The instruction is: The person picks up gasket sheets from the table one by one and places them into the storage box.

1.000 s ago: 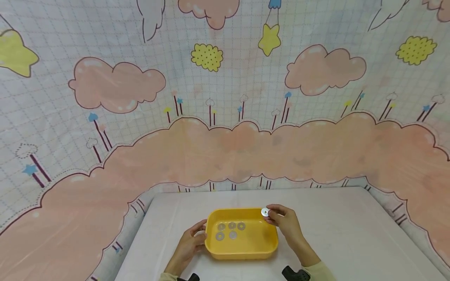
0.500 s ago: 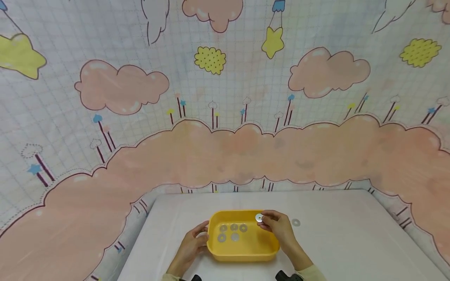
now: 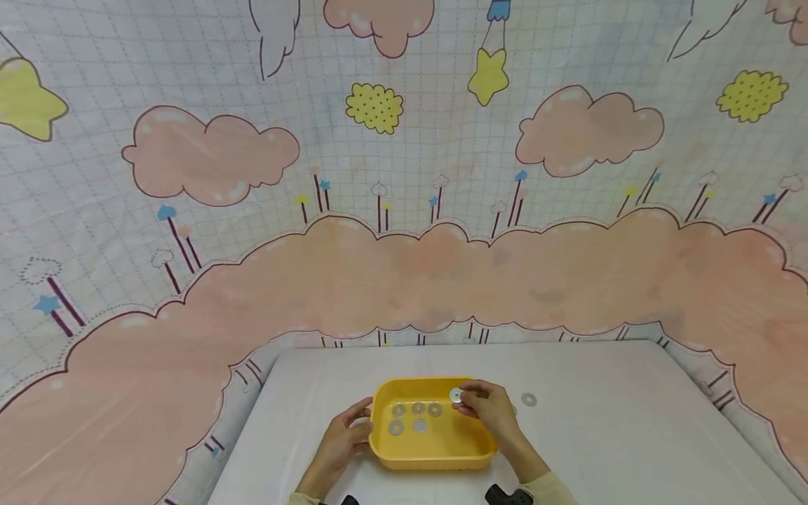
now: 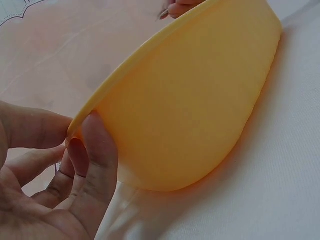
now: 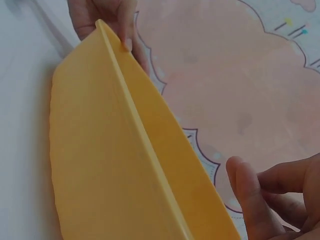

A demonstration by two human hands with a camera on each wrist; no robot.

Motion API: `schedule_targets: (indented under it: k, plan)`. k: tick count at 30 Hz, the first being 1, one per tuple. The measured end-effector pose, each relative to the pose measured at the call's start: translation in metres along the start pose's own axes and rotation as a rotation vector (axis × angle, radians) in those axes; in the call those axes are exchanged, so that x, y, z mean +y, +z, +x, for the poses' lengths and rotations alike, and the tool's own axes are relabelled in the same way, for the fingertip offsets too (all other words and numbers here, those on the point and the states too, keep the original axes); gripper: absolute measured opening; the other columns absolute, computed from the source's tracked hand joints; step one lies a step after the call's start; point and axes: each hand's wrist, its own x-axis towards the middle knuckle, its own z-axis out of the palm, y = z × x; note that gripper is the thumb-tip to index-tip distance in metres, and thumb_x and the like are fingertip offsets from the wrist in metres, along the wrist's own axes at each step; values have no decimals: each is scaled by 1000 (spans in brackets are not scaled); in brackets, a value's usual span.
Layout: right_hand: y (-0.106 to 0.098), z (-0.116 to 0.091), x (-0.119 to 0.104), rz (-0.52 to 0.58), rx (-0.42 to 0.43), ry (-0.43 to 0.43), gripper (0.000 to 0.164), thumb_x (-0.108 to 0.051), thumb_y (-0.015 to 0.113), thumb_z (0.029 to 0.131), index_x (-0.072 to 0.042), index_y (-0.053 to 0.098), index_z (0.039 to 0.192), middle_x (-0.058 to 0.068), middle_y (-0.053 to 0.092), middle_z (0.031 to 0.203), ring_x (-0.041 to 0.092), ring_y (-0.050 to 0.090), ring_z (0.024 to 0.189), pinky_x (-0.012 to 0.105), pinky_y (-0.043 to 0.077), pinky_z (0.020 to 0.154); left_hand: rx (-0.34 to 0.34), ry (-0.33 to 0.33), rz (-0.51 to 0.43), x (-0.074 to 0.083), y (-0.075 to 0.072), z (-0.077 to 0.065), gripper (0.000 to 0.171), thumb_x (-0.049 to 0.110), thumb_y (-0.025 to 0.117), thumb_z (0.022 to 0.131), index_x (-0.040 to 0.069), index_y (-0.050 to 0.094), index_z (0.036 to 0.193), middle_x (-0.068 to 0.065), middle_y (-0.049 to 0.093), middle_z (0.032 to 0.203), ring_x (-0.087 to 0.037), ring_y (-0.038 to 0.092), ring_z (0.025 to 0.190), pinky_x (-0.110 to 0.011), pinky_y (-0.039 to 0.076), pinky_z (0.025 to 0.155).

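Note:
A yellow plastic tray [image 3: 435, 461] with rounded corners stands on the white table. My left hand [image 3: 341, 440] grips its left rim; in the left wrist view the thumb [image 4: 101, 152] lies against the outer wall. Over the tray's far right part, my right hand [image 3: 495, 412] pinches a shiny flat metal washer [image 3: 455, 395] by thumb and fingertips. That washer is hidden behind the fingers [image 5: 245, 182] in the right wrist view. Several grey washers [image 3: 419, 425] lie flat on the left half of the tray's floor, in two loose rows.
On the table right of the tray lies another flat washer [image 3: 529, 400]. A second one [image 3: 514, 409] peeks out beside my right hand, mostly covered by it. The white table [image 3: 606, 435] ends at the back against a cartoon-printed cloth [image 3: 404, 273].
My right hand has moved left and slightly inward over the tray with its washer, uncovering the washers on the table to the right. My left hand keeps its grip on the rim.

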Motion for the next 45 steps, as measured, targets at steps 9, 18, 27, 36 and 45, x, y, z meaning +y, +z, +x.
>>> schedule_targets:
  k: [9, 18, 27, 36, 45]
  plan:
    - [11, 7, 7, -60, -10, 23, 25, 2, 58, 93, 14, 61, 114, 19, 65, 94, 19, 72, 76, 29, 60, 69, -3, 18, -5, 1, -2, 1, 63, 4, 59, 90, -2, 36, 149, -9, 48, 121, -11, 61, 79, -25, 55, 66]
    - [24, 10, 10, -150, -51, 79, 20, 2, 59, 90, 11, 63, 107, 18, 68, 88, 19, 71, 70, 33, 61, 69, 7, 10, -8, 3, 0, 0, 62, 2, 58, 90, -1, 37, 149, -8, 46, 120, -11, 59, 79, -24, 54, 66]
    - [34, 14, 19, -296, -63, 118, 17, -2, 62, 89, 6, 66, 103, 10, 67, 79, 15, 67, 65, 29, 59, 65, 21, -6, -15, 2, 1, 0, 63, 2, 59, 90, -1, 37, 149, -8, 47, 121, -12, 60, 79, -25, 54, 66]
    - [36, 15, 25, -352, -85, 110, 14, 1, 63, 86, 6, 68, 98, 10, 67, 78, 11, 65, 59, 26, 57, 60, 9, -4, -34, -1, -1, 2, 63, 3, 59, 91, -1, 36, 150, -7, 47, 121, -10, 59, 76, -25, 53, 66]
    - [35, 14, 28, -374, -81, 100, 14, 6, 61, 87, 9, 67, 98, 13, 68, 77, 13, 66, 57, 25, 57, 56, -9, -3, -13, -2, -1, 3, 62, 3, 58, 91, 0, 37, 149, -8, 46, 120, -12, 60, 80, -26, 55, 68]
